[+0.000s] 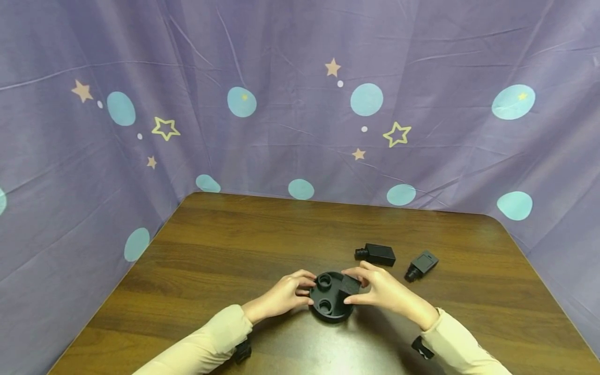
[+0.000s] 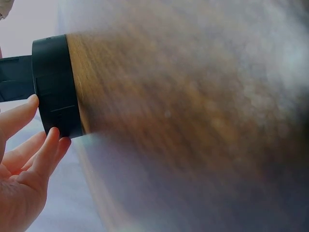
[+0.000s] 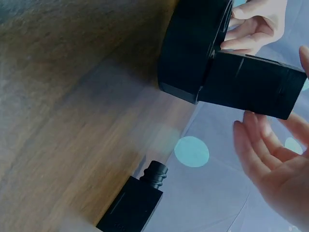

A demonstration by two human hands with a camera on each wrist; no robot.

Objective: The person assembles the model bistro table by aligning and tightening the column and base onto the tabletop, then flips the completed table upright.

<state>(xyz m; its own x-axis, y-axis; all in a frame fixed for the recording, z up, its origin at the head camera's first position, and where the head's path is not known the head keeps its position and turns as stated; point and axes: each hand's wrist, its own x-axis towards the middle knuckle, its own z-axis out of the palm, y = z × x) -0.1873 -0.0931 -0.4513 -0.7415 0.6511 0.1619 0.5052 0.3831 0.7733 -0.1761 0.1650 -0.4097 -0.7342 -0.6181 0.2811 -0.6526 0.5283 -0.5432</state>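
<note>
A round black base (image 1: 335, 292) with a raised rim sits on the table. Two round sockets show on its left part. At its right part stands a black rectangular block (image 1: 350, 285), upright, its lower end down inside the rim. My right hand (image 1: 382, 291) holds this block from the right, thumb on the near side and fingers on the far side. The left hand (image 1: 288, 294) steadies the base by its left edge. In the left wrist view, thumb and fingertips press on the side wall of the base (image 2: 58, 87). How the block (image 3: 253, 82) joins the base is hidden.
Two similar black blocks with threaded necks lie on the wooden table (image 1: 225, 234): one block (image 1: 380, 254) behind my right hand, another block (image 1: 424, 263) farther right. A purple patterned curtain (image 1: 300, 104) hangs behind the table and at its sides.
</note>
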